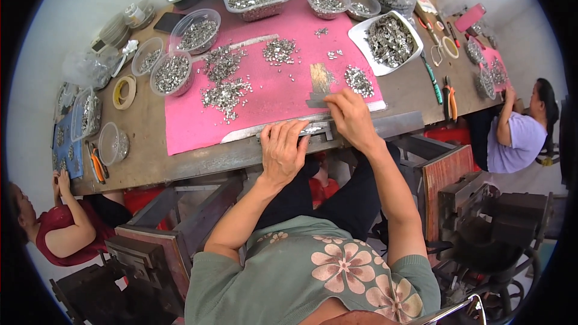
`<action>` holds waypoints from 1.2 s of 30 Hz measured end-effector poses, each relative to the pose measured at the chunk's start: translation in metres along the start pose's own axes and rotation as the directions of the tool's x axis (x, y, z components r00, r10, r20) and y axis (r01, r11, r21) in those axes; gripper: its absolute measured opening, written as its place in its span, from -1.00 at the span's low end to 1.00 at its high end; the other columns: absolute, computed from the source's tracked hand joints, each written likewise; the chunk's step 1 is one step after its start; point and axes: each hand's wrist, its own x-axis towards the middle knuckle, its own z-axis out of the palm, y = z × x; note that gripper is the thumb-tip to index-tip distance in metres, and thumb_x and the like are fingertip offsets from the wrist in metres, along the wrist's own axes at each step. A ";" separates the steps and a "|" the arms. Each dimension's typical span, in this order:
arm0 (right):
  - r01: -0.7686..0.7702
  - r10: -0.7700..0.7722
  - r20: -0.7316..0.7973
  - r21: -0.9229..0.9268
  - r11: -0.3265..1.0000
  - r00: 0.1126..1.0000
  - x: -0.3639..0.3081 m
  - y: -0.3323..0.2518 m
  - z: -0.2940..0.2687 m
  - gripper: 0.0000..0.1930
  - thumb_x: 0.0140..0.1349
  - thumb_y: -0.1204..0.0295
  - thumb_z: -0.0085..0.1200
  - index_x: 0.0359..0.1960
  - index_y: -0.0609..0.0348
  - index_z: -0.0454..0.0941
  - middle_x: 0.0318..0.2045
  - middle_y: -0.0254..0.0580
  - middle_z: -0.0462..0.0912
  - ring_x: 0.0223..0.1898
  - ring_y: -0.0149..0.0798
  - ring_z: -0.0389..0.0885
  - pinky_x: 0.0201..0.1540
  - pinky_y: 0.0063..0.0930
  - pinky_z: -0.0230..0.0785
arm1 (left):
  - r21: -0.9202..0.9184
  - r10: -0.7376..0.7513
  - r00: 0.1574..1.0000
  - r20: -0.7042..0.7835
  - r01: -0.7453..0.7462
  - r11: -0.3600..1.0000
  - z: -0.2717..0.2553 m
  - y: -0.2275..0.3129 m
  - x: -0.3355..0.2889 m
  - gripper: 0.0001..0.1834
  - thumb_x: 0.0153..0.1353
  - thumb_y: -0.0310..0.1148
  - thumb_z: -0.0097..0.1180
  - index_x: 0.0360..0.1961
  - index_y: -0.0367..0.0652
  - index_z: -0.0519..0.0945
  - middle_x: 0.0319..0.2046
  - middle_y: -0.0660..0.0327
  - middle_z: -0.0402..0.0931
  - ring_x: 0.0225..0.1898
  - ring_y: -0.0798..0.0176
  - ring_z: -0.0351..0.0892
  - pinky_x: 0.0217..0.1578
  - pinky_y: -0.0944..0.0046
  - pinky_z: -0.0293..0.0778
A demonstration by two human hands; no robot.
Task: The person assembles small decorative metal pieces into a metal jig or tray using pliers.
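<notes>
My left hand (282, 151) is at the table's front edge, its fingers bent over a narrow metal bar (318, 130) and gripping it. Small silvery bits lie along the bar's top. To the right, my right hand (354, 121) has thumb and fingertips pressed together in a pinch; whatever is between them is too small to make out. Those fingertips are beside a flat grey block (316, 101). Just beyond it lies a bundle of thin brass-coloured pins (321, 77). A small heap of silver metal pieces (359, 82) sits right of the pins, on the pink mat (283, 96).
Several tubs of metal pieces, including a large rectangular one (257, 7), stand at the back. A white tray (374, 67) is at the right, near orange-handled pliers (449, 100). A tape roll (124, 92) lies left. Two other people (521, 138) sit at either side.
</notes>
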 end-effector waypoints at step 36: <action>-0.146 0.168 0.236 -0.105 0.984 0.957 0.033 0.019 0.024 -0.84 0.23 0.45 0.21 -0.36 0.34 0.58 -0.38 0.08 0.62 -0.22 0.14 0.58 -0.09 -0.04 0.40 | 0.012 0.000 1.000 -0.002 0.000 1.000 0.004 0.000 -0.001 -0.57 0.13 -0.43 0.36 0.06 -0.13 0.58 -0.08 0.22 0.64 -0.03 0.14 0.59 0.15 0.08 0.23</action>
